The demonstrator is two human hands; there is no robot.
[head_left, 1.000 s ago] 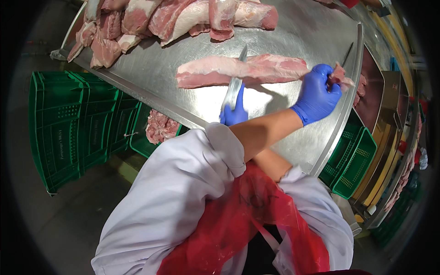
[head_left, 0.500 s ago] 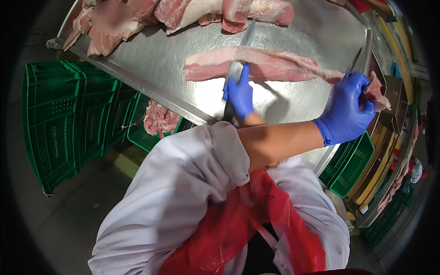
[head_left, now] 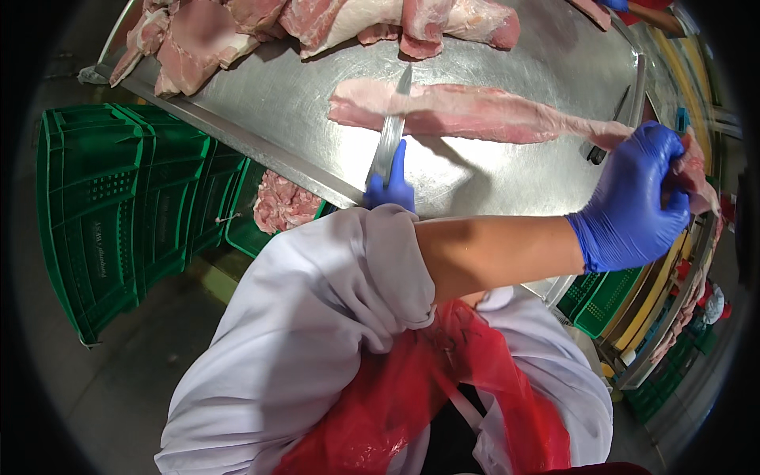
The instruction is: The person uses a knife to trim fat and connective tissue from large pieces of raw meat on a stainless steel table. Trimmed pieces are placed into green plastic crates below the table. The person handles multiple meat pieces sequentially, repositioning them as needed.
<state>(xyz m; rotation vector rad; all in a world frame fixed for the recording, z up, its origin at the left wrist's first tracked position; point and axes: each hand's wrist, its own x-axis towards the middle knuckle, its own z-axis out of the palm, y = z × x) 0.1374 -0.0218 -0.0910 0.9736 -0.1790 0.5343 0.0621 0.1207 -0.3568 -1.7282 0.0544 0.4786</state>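
Note:
A long pale-pink strip of meat (head_left: 459, 111) lies across the metal table. My left hand (head_left: 633, 202), blue-gloved, reaches across to the right with its fingers closed round the strip's thin end, lifting it; a ragged flap hangs past the fingers. Below the left forearm's line of reach, my right hand (head_left: 390, 192), also blue-gloved, is shut on a knife (head_left: 389, 138). One finger extends along the blade, whose tip points away from me. The blade crosses the strip near its left end; whether it is cutting or only above cannot be told. The handle is hidden.
Large meat pieces (head_left: 348, 24) line the far side of the metal table (head_left: 285, 95). Green crates (head_left: 95, 206) stand at left, one holding meat trimmings (head_left: 281, 204). A green crate (head_left: 598, 297) sits at right. A dark-handled tool (head_left: 598, 150) lies near the table's right edge. A co-worker's arm (head_left: 657, 17) shows far right.
My left hand has moved right, drawing the thin end with it, and the strip has shifted slightly right. My right hand has drawn the knife toward me and a little left.

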